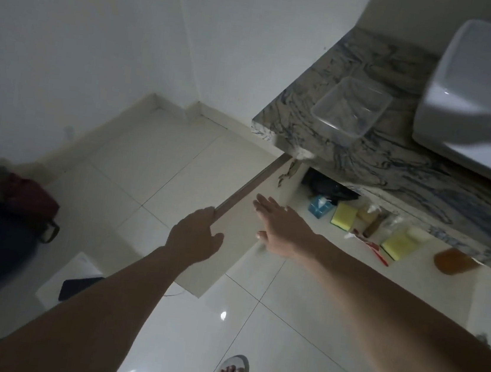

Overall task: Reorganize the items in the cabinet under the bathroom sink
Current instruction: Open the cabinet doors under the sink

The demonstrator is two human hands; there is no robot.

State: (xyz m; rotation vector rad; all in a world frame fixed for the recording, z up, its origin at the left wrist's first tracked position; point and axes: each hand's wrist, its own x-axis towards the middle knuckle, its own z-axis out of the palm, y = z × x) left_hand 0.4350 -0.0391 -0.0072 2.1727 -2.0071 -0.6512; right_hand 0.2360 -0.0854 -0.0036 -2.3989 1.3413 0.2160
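While the cabinet door [233, 240] stands swung wide, left hand [196, 237] grips its top edge, fingers curled over the rim, thumb on the inner face; right hand [279, 225] flat and spread, fingers open, holding nothing, reaching toward the opening under the marble countertop [364, 166]. Step in hand, as I judge it: door held open, first item to be picked. Best done by keeping the left hand steady on the door so it does not swing back, and sending the right in low under the counter lip, taking the nearest piece first. Items sit on the cabinet floor, crowded, some touching. Count: two yellow sponges [344, 216], one blue tissue box [319, 206], one black bag [324, 186] at the back, one amber bottle [453, 260] lying at the right, one red-and-white tube or brush [370, 246], unclear which; some clear wrapped things between, not countable. On the countertop: one clear plastic container [353, 106], one white basin [483, 100]
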